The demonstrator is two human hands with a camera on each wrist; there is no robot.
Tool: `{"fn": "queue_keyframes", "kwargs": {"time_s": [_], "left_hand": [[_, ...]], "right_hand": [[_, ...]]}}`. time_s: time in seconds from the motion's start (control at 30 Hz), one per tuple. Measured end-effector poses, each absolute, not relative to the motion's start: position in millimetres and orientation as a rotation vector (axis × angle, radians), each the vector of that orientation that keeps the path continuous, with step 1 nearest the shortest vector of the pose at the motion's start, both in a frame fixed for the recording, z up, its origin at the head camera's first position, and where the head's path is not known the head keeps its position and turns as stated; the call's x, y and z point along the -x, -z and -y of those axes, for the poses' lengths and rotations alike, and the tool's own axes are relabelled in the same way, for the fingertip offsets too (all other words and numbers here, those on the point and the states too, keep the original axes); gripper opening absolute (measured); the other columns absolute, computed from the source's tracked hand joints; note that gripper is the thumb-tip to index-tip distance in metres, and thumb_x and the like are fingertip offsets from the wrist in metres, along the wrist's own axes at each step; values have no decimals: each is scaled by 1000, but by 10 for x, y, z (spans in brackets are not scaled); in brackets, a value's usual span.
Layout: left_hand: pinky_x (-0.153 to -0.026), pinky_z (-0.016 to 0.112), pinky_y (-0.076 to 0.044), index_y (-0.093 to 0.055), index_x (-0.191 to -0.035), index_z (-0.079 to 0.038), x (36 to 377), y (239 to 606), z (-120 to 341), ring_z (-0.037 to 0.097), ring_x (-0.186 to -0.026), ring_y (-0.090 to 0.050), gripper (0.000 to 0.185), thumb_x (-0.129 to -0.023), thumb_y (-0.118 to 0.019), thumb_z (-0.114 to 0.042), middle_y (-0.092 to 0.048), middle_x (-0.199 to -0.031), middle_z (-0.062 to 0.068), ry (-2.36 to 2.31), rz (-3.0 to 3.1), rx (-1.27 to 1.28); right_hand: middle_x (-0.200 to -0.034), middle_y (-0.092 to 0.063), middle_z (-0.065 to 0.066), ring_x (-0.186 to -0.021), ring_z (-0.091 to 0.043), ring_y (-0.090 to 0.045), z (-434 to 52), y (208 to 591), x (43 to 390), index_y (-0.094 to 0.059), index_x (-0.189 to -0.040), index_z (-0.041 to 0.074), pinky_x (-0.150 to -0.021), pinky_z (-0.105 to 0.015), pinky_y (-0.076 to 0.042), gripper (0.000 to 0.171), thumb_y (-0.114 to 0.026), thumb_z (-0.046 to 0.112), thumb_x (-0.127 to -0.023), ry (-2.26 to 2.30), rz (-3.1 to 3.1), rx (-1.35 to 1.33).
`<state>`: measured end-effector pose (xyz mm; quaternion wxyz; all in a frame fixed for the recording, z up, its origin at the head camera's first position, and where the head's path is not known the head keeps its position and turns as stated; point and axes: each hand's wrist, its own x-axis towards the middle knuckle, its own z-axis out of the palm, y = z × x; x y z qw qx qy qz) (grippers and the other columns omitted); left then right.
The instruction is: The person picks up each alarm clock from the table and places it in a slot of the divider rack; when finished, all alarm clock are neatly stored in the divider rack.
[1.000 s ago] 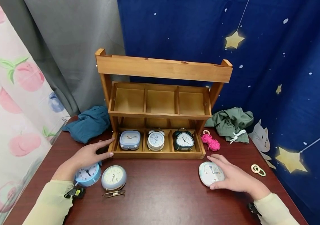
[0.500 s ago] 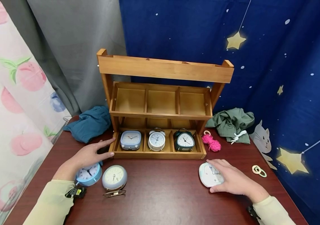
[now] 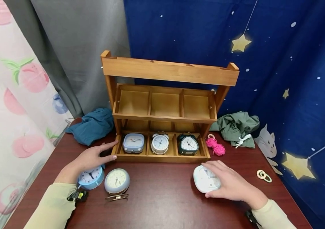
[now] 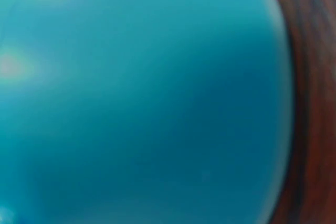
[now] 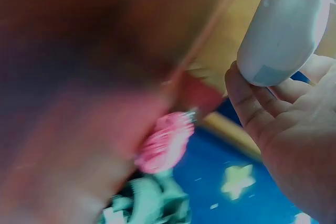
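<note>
My right hand (image 3: 231,182) grips a white rounded alarm clock (image 3: 206,179) by its right side, thumb below and fingers over the top. In the right wrist view that clock's smooth white side (image 5: 286,30) lies against the fingers. My left hand (image 3: 89,158) touches the lower left front corner of a wooden three-tier shelf (image 3: 162,158), fingers and thumb extended. Beneath that hand stands a light blue alarm clock (image 3: 91,178), partly hidden; a blurred blue surface (image 4: 147,93) fills most of the left wrist view. Beside it is a grey-blue round clock (image 3: 117,180).
The bottom tier bears a blue square clock (image 3: 133,142), a white twin-bell clock (image 3: 160,143) and a dark green clock (image 3: 188,144). Pink yarn (image 3: 216,147), a green cloth bag (image 3: 235,127) and pale rings (image 3: 263,176) lie right. A teal cloth (image 3: 93,125) lies left.
My right hand has closed more over the white alarm clock and moved it left, off its former spot. The left hand stays at the shelf corner. The head view has shifted slightly.
</note>
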<state>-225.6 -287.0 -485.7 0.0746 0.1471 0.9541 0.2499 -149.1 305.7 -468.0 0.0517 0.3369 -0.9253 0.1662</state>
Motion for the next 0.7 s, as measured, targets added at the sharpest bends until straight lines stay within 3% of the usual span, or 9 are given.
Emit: {"fn": "queue_keyframes", "kwargs": {"time_s": [0.37,0.7], "left_hand": [[-117,79,-40,-46,-173,-28,2237,4875,2865,57,-157,-39,89,-101,-65,-76,-46,-169,30,-769,-2861,-438],[-117,79,-39,-45,-173,-29,2231,4843,2871,57,-158,-38,87,-101,-66,-75,-45,-170,28,-767,-2867,-421]], "right_hand": [[-155,-59,-6,-137,-25,-58,-2248,3996,1786,-57,-160,10,-99,-51,-61,109,-100,63,-75,-527,2583,-1188],[-155,-58,-8,-137,-28,-54,-1494,3422,2218,-53,-164,8,-108,-49,-55,112,-97,64,-79,-511,2472,-1106]]}}
